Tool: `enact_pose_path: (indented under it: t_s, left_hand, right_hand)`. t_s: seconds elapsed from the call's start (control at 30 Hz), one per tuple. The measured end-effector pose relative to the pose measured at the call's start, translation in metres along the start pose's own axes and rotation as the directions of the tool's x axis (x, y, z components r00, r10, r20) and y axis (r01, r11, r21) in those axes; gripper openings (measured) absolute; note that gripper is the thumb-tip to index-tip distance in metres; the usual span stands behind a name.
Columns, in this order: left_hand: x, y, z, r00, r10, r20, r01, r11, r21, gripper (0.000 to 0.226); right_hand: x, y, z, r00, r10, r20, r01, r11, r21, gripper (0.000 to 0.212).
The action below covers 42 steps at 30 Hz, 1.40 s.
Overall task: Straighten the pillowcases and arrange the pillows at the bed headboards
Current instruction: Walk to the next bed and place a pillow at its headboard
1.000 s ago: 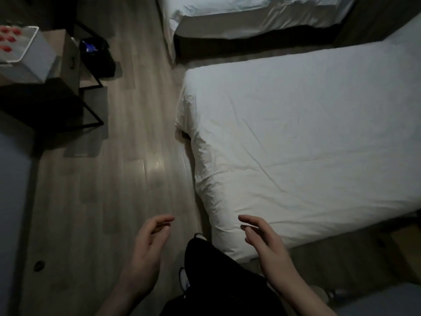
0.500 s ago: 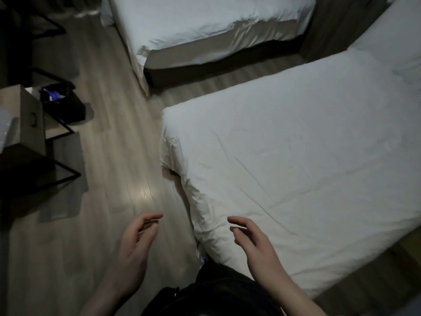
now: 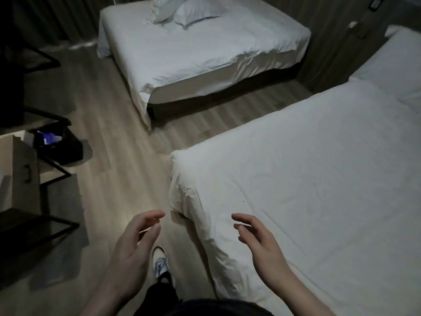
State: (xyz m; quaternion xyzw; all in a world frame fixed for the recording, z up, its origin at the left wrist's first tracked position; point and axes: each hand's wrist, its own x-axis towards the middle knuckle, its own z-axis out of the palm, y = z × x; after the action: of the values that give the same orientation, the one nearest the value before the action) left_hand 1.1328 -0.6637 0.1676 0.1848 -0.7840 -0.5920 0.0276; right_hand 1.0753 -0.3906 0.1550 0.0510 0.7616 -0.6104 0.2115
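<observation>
Two white pillows (image 3: 182,10) lie askew on the far bed (image 3: 205,49), near its far end. The near bed (image 3: 319,179) fills the right side under a white sheet. A white pillow (image 3: 396,67) lies along its far right end. My left hand (image 3: 134,249) hovers over the floor beside the near bed's corner, fingers relaxed and empty. My right hand (image 3: 257,242) hovers above the near bed's edge, fingers loosely spread, holding nothing.
A wooden floor aisle (image 3: 109,174) runs between the beds and the furniture at left. A black metal-framed table (image 3: 45,224) and a cardboard box (image 3: 18,174) stand at left, with a black bin (image 3: 57,144) behind. My shoe (image 3: 159,261) is on the floor below.
The view has lifted and swung toward the far bed, bringing its pillows into sight. Both hands stay raised and empty in front of me.
</observation>
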Motion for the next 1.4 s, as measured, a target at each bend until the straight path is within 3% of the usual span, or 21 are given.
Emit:
enact_pose_path:
  t_s: [0.23, 0.5, 0.67, 1.0, 1.17, 1.4]
  left_hand:
    - [0.132, 0.017, -0.087, 0.987, 0.059, 0.15, -0.068, 0.996, 0.057, 0.034]
    - [0.258, 0.01, -0.129, 0.968, -0.028, 0.248, 0.008, 0.997, 0.081, 0.033]
    - [0.35, 0.008, -0.145, 0.974, -0.051, 0.222, 0.034, 0.996, 0.08, 0.021]
    - [0.506, 0.035, -0.179, 0.986, -0.057, 0.158, 0.049, 0.998, 0.05, 0.023]
    - [0.586, 0.032, -0.199, 0.976, -0.067, 0.207, 0.067, 0.998, 0.008, 0.03]
    - [0.719, 0.037, -0.25, 0.952, -0.047, 0.302, 0.04, 0.999, 0.029, 0.021]
  right_hand:
    - [0.076, -0.061, 0.094, 0.99, -0.007, -0.141, 0.016, 0.998, 0.067, 0.022]
    - [0.153, -0.099, 0.149, 0.965, 0.073, -0.253, -0.037, 0.989, 0.144, 0.022]
    - [0.242, -0.127, 0.171, 0.965, 0.101, -0.243, -0.064, 0.985, 0.157, 0.022]
    - [0.403, -0.212, 0.194, 0.987, 0.104, -0.125, -0.096, 0.993, 0.066, 0.027]
    - [0.473, -0.247, 0.222, 0.981, 0.117, -0.153, -0.109, 0.992, 0.058, 0.027]
    - [0.571, -0.297, 0.292, 0.958, 0.112, -0.265, -0.085, 0.99, 0.11, 0.027]
